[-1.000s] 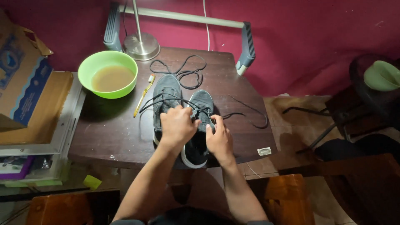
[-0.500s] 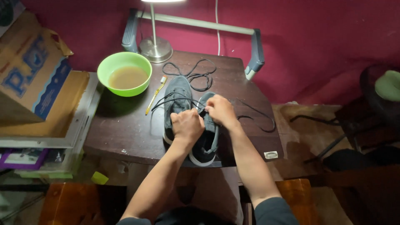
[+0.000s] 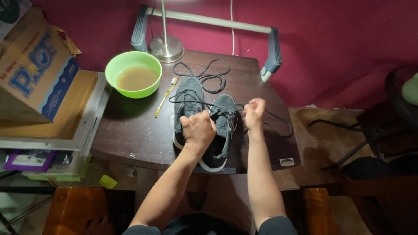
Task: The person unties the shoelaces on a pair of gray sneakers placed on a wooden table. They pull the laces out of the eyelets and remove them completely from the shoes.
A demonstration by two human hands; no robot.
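Observation:
Two dark grey sneakers lie side by side on a dark wooden table (image 3: 130,135). The left sneaker (image 3: 187,95) is partly laced. My left hand (image 3: 198,129) rests in a fist on the right sneaker (image 3: 223,126), pinching a black lace (image 3: 204,105). My right hand (image 3: 254,112) is raised just right of that shoe, fingers closed on the other lace end, pulling it taut to the right. A loose black lace (image 3: 209,74) lies coiled behind the shoes.
A green bowl (image 3: 133,74) of brownish liquid stands at the table's back left, a yellow toothbrush (image 3: 166,97) beside it. A lamp base (image 3: 166,47) sits at the back. A cardboard box (image 3: 32,74) rests on stacked items to the left. A maroon wall is behind.
My right hand has moved from over the right sneaker out to the right, drawing the lace taut. My left hand stayed on the shoe.

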